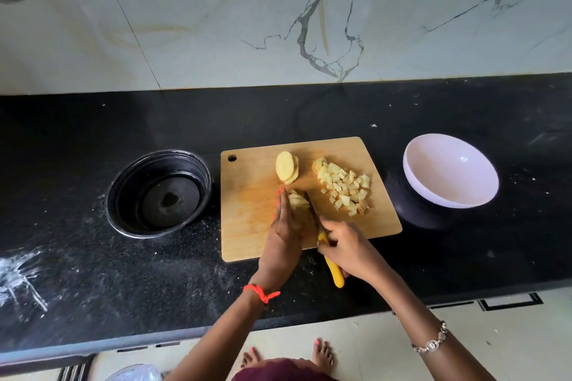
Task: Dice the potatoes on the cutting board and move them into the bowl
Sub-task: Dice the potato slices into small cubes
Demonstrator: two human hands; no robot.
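Right hand (346, 244) fingers clamped on yellow knife (332, 269), left hand (286, 232) fingers straight together steadying half-cut potato slices (298, 199) on cutting board (247, 226); diced pile (345, 189) done, slice stack (286, 168) uncut, bowl (448, 176) empty, roughly halfway.

Soft, fairly bright light falls evenly; the bowl (450, 170) carries a small glare spot and casts a shadow to its left on the glossy counter (77, 139). The wide lens bows the counter's edges, and the knife (312, 209) blade looks slightly smeared.
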